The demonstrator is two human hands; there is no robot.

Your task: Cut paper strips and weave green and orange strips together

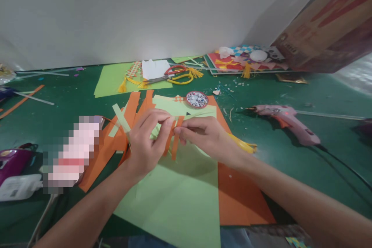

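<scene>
Both hands meet above a light green paper sheet [186, 197]. My left hand [149, 137] is closed, thumb and fingers pinching orange and pale green paper strips. Close beside it, my right hand [200, 130] pinches an orange paper strip [175, 145] that hangs down toward the sheet. A thin pale green strip [200, 114] sticks out to the right, behind my right hand. The strips appear to cross between my fingertips, but the exact crossing is partly hidden by the fingers. Orange paper [238, 197] lies under the green sheet on the right.
A pink glue gun [290, 118] lies at right, its cord trailing right. Scissors [174, 77] with red and yellow handles rest at the back near a round dish [197, 99] of small bits. Orange paper pieces [101, 159] and a blurred-out device [74, 151] are at left.
</scene>
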